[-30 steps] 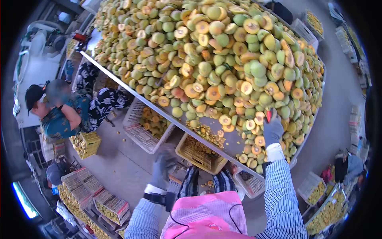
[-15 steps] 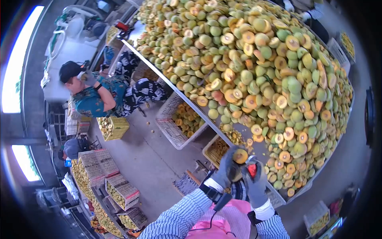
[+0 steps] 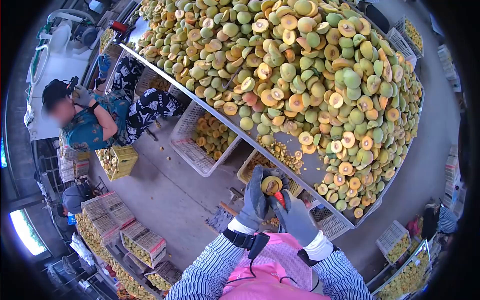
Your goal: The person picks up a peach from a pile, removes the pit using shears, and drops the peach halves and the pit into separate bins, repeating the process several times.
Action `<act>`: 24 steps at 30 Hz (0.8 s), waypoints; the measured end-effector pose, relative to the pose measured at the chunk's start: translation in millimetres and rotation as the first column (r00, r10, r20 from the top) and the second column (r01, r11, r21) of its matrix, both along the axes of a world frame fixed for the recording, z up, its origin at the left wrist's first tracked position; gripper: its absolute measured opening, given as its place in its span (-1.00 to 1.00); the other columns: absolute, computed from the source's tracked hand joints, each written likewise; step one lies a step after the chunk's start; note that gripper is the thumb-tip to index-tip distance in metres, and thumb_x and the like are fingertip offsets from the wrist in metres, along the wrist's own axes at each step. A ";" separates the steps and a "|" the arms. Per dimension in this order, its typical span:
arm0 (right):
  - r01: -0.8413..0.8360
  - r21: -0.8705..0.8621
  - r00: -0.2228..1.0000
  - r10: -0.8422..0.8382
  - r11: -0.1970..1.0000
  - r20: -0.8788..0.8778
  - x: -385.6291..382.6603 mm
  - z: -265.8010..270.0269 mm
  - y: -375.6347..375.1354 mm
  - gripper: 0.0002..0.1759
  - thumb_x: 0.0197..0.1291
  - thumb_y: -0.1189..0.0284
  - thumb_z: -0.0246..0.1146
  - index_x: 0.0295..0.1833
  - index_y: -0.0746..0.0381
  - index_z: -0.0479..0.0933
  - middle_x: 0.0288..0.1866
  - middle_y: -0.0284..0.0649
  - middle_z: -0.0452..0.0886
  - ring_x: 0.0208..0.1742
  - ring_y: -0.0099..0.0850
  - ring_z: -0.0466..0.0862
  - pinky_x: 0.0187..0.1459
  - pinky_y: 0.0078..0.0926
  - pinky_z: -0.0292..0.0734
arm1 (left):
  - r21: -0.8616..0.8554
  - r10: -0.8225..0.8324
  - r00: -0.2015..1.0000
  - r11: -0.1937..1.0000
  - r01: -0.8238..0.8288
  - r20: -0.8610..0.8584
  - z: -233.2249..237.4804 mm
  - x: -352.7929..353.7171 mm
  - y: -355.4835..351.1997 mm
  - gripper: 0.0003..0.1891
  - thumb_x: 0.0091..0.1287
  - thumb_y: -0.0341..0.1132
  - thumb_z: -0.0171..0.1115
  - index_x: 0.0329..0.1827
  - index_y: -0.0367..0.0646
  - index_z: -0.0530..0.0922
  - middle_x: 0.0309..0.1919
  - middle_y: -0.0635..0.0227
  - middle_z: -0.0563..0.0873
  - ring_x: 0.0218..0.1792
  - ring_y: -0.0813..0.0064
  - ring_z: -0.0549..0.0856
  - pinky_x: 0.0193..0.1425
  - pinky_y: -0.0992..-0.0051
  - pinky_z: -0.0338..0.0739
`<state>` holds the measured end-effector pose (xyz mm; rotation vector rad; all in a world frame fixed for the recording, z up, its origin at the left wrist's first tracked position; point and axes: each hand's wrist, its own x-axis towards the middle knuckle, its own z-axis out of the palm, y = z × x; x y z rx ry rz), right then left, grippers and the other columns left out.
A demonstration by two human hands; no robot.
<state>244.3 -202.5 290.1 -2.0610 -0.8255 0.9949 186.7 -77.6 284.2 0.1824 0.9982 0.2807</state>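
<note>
My left hand [image 3: 253,201], in a grey glove, is closed around a halved yellow peach [image 3: 270,184], its cut face turned up toward me. Close against it, my gloved right hand [image 3: 297,218] grips a small red-handled tool [image 3: 279,199]. The tool's working end meets the peach or lies right by it; my fingers and the fruit hide the exact contact. Both hands are in front of my pink apron, just off the edge of a metal table [image 3: 312,167] heaped with halved peaches [image 3: 287,70].
A white crate [image 3: 187,135] of peach halves and a yellowish basket [image 3: 245,172] stand below the table edge. Small orange scraps [image 3: 282,152] lie on the tabletop. Another person [image 3: 97,117] sits at the left, near a yellow crate [image 3: 120,161]. More crates [image 3: 145,242] stand lower left.
My hands have moved left and closer together, and the peach half has tilted between them. The tool's metal end, visible before, is now mostly hidden. My view has shifted.
</note>
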 end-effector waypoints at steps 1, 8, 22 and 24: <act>-0.019 -0.062 0.998 0.015 0.998 -0.053 -3.7 -2.3 2.1 -0.66 0.37 0.17 0.22 -0.04 0.24 0.47 -0.36 0.13 0.62 -0.32 0.14 0.64 -0.38 -0.07 0.49 | -0.004 0.001 1.000 1.000 -0.001 0.001 -5.1 -4.7 0.0 -0.51 0.52 0.10 0.01 -0.09 -0.25 0.55 -0.22 0.16 0.70 -0.23 0.22 0.72 -0.09 0.29 0.70; 0.088 0.242 0.950 -0.008 0.966 -0.313 -19.6 -1.9 13.0 -0.62 0.40 0.12 0.18 -0.09 0.28 0.49 -0.49 -0.18 0.56 -0.56 -0.28 0.59 -0.50 -0.34 0.49 | 0.284 -0.169 0.969 0.934 0.215 -0.179 -14.3 -23.9 11.3 -0.35 0.50 0.23 -0.03 -0.25 -0.31 0.61 -0.39 0.19 0.70 -0.47 0.41 0.68 -0.46 0.44 0.65; 0.243 -0.215 -0.630 -0.015 0.946 -0.777 -57.3 -43.4 -7.8 -0.40 0.42 -0.15 0.03 -0.17 0.23 0.51 -0.59 -0.29 0.48 -0.82 -0.53 0.33 -0.79 -0.61 0.24 | 0.504 -0.468 0.803 0.626 0.595 -0.368 -23.1 -34.7 22.5 -0.35 0.50 0.19 0.00 -0.43 -0.28 0.65 -0.53 0.27 0.70 -0.47 0.46 0.66 -0.26 0.44 0.60; 0.263 -0.261 -0.573 -0.068 0.929 -0.817 -58.6 -46.8 -10.7 -0.40 0.43 -0.14 0.02 -0.15 0.25 0.50 -0.61 -0.28 0.48 -0.83 -0.53 0.33 -0.79 -0.60 0.26 | -0.058 -0.317 0.932 0.948 0.312 -0.175 -26.4 -31.0 27.9 -0.34 0.46 0.24 0.03 -0.37 -0.29 0.63 -0.50 0.21 0.69 -0.42 0.38 0.69 -0.33 0.33 0.64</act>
